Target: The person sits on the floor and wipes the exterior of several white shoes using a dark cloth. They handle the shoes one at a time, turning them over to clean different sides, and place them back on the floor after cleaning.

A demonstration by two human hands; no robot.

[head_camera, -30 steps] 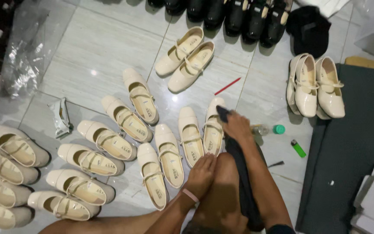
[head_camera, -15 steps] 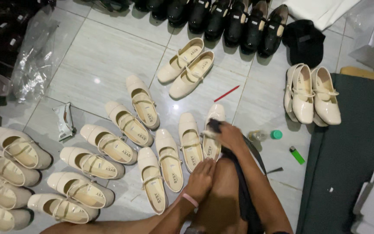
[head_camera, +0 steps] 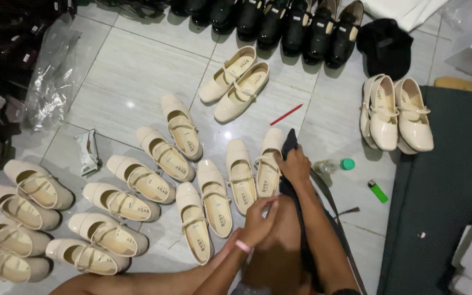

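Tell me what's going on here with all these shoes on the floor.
A person sits on a tiled floor among rows of cream strap shoes. The right hand presses a dark cloth against the cream shoe nearest it. The left hand rests against the person's knee, its fingers curled. A red pencil, a green lighter and black shoes lie nearby.

Both hands [head_camera: 295,165] [head_camera: 258,221] forward, fingers curled

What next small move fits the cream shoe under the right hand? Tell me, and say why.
Probably draw the dark cloth along the cream shoe: the right hand presses the cloth against that shoe's side, while the left hand rests near its heel. The neighbouring shoes lie untouched in a row.
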